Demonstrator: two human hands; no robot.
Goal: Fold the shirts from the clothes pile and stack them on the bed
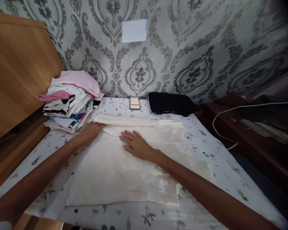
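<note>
A cream cloth garment (124,179) with a scalloped lacy trim lies spread flat in front of me. Its far part is folded over into a narrow strip (134,121). My right hand (136,145) rests palm down near the middle of the cloth, just below that strip, with fingers stretched out. At the strip's left end, my left hand (92,131) lies low with its fingertips touching the edge; its fingers look extended, though the tips are partly hard to make out.
A stack of folded clothes (70,102) stands at the back left beside a wooden panel (19,70). Along the patterned wall are a small boxy item (134,103) and a folded black cloth (171,103). A white cable (220,111) hangs at the right, past the printed sheet (213,150).
</note>
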